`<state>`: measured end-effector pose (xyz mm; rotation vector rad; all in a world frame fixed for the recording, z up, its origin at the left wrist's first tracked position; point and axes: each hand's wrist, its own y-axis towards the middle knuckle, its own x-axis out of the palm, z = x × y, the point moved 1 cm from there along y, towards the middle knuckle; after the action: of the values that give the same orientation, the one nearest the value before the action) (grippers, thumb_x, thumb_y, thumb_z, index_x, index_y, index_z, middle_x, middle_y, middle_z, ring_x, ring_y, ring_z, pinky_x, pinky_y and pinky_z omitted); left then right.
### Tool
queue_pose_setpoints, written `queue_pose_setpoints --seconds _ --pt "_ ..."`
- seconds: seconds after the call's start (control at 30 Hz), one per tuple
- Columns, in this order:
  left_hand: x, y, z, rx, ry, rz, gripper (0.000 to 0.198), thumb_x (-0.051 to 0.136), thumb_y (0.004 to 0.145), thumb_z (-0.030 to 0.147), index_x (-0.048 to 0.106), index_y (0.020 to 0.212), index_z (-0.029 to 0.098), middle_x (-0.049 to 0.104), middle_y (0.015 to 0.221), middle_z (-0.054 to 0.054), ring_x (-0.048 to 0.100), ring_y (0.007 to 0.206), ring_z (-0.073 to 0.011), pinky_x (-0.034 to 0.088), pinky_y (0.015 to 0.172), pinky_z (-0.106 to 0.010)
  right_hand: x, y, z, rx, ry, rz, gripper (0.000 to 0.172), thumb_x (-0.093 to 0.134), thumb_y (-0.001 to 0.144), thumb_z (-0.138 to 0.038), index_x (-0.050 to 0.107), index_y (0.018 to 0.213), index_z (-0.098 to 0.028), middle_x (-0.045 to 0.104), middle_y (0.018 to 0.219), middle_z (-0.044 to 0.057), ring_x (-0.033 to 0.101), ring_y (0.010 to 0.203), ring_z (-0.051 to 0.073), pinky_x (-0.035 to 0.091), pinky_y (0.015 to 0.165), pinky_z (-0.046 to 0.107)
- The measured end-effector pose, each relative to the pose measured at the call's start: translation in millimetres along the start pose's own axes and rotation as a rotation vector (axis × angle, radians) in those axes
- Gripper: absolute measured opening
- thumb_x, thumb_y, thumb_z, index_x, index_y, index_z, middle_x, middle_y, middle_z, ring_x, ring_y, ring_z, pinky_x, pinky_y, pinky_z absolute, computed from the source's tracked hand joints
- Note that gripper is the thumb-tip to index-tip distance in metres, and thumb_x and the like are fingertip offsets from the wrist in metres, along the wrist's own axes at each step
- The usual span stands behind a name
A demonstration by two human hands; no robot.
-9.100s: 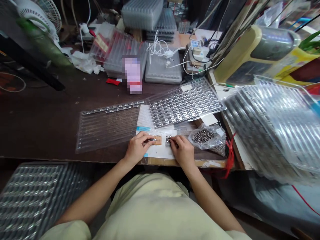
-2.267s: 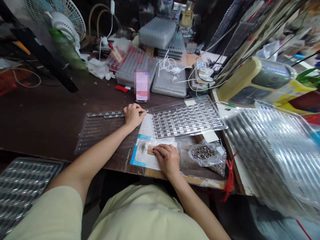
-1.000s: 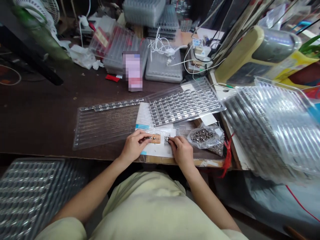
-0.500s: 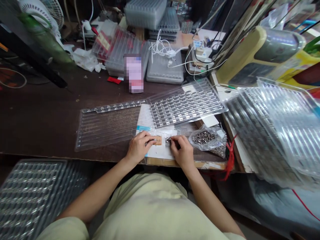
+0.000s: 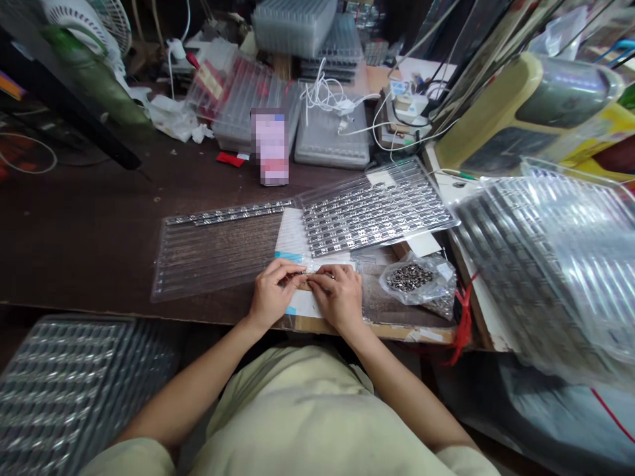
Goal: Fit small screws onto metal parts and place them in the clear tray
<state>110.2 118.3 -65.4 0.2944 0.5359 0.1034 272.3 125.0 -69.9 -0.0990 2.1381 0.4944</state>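
Note:
My left hand (image 5: 274,293) is closed in a pinch on a small shiny metal part (image 5: 299,272), its shape mostly covered by fingers. Fingertips of my right hand (image 5: 340,296) meet it there, pinched together over something too small to make out. Beneath both hands lies a small tan block (image 5: 303,287), partly hidden, on a white sheet (image 5: 308,306) with blue tape. Just beyond is a clear tray (image 5: 380,208) with rows of small metal parts. To the left, another clear ribbed tray (image 5: 218,254) carries such parts along its far edge.
An open plastic bag of small metal pieces (image 5: 411,277) sits right of my hands. Stacked filled trays (image 5: 540,264) lean at the far right; more trays (image 5: 54,390) stand low at left. A phone (image 5: 271,147), white cables (image 5: 322,96) and plastic boxes line the back.
My right hand has moved left, from the white sheet's right side to my left hand, and its fingers now cover the tan block. My left hand stays near the block. The view has shifted slightly.

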Motion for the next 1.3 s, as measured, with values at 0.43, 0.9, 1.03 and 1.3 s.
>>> queue_pose_setpoints --seconds 0.43,0.9,1.03,1.3 --pt "4.3 4 -4 -0.082 -0.05 -0.024 0.013 0.064 0.083 0.029 0.072 0.088 0.02 0.066 0.09 -0.005 0.063 0.079 -0.0156 0.05 0.059 -0.023 -22 -33 38 0.018 -0.179 0.057 0.02 0.05 0.094 -0.029 0.068 0.096 -0.02 0.065 0.089 0.006 0.056 0.081 0.018 0.044 0.074 0.029" --pt "25.0 3 10 0.128 0.165 -0.192 0.012 0.065 0.083 0.025 0.072 0.092 0.023 0.065 0.086 -0.003 0.061 0.082 -0.0159 0.048 0.074 -0.029 -22 -30 41 0.082 0.158 0.12 0.01 0.048 0.088 -0.019 0.058 0.088 -0.02 0.063 0.081 0.004 0.06 0.076 0.016 0.048 0.07 0.027" --pt "26.9 4 6 0.142 0.174 -0.205 0.011 0.066 0.083 0.024 0.073 0.091 0.022 0.065 0.086 -0.003 0.06 0.083 -0.016 0.048 0.075 -0.029 -23 -28 41 0.075 0.195 0.131 0.013 0.048 0.09 -0.021 0.06 0.093 -0.02 0.066 0.087 0.005 0.062 0.082 0.017 0.05 0.075 0.03" --pt "30.2 0 6 0.139 0.145 -0.226 0.01 0.069 0.08 0.021 0.073 0.089 0.022 0.066 0.084 -0.003 0.061 0.082 -0.0161 0.047 0.074 -0.029 -27 -25 38 0.057 0.211 0.132 0.02 0.046 0.093 -0.023 0.064 0.1 -0.022 0.068 0.089 0.005 0.064 0.084 0.018 0.051 0.076 0.031"
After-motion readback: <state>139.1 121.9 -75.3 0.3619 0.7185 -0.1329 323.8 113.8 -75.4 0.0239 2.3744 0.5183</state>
